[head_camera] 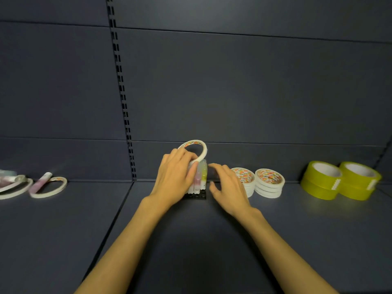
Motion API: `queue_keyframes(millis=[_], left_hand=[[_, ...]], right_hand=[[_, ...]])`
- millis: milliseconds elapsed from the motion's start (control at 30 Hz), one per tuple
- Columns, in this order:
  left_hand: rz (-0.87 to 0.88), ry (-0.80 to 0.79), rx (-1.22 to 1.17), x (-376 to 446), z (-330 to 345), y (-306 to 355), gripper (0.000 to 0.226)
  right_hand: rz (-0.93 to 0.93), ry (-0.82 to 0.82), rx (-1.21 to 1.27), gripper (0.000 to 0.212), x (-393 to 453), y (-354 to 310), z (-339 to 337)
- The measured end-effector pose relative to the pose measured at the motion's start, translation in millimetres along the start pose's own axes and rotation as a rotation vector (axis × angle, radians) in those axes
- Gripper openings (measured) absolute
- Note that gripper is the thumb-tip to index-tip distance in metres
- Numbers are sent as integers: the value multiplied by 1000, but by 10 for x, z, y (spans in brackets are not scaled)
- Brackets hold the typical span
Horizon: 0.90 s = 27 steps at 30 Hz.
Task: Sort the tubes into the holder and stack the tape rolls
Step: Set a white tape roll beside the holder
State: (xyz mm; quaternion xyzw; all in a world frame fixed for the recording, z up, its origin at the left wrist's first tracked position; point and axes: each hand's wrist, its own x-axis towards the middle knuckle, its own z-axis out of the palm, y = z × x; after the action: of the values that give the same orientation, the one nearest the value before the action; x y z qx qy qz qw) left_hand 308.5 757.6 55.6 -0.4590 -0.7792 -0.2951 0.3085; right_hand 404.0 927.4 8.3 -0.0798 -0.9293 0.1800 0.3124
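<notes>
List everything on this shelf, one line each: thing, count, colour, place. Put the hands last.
thin tape roll: one, white, tilted above the holder, in the left hand's grip
tubes: several, pinkish and yellowish, upright in the holder
holder: one, black, shelf centre
white tape stacks: two, white with printed cores, right of the holder
yellow tape stacks: two stacks of two, yellow-green, far right
loose thin rolls: at least two, white, lying flat far left
loose tube: one, pinkish, lying across a loose roll
shelf: dark blue-grey
left hand: on the roll and tubes
right hand: open, beside the holder
</notes>
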Motion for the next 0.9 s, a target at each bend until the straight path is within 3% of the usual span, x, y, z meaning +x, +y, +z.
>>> queue_keyframes(millis=[100,300,567,900], left_hand=[[27,-24,5,111,135,198,11],[115,-170,7,220,633,612,15],[81,-299,48,322,1127,910,22],[50,-390,72,329,1310,1005,21]], right_hand=[[36,111,6,35,-134,252,-268],[124,151,-78,18,-353,794,-740],[213,69,-139,25,-496,1228,-979],[176,41,-118,25,-472,1386,-1013]])
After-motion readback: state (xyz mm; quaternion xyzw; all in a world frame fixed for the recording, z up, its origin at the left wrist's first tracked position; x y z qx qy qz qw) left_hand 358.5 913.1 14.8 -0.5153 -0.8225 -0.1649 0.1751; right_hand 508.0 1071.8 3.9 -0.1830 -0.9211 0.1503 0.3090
